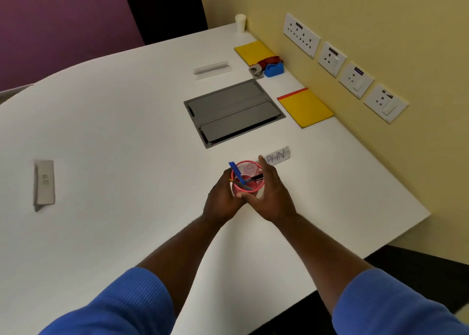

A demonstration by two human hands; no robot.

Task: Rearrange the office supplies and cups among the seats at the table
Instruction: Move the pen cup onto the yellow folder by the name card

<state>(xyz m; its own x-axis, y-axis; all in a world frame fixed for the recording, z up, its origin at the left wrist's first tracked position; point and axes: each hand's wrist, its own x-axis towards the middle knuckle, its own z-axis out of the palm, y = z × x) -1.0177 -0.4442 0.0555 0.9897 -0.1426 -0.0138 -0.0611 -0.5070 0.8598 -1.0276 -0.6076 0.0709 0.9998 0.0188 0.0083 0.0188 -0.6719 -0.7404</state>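
Note:
A pink mesh pen cup point(245, 170) with a blue ruler, a black pen and pencils stands on the white table point(127, 131), just in front of a handwritten name card point(278, 156). My left hand point(222, 199) wraps its left side and my right hand point(271, 195) wraps its right side and front. Two yellow notepads lie by the wall: the near notepad point(305, 107) and the far notepad point(253, 51). A blue tape dispenser point(274, 69), a hole punch point(255, 71) and a red item sit by the far one. A white paper cup point(240, 23) stands at the far corner.
A grey cable hatch point(233, 111) is set into the table's middle. A blank name card point(212, 68) stands behind it and another name card point(45, 183) lies at the left. Wall sockets point(342, 63) line the yellow wall on the right. The table's edge runs near right.

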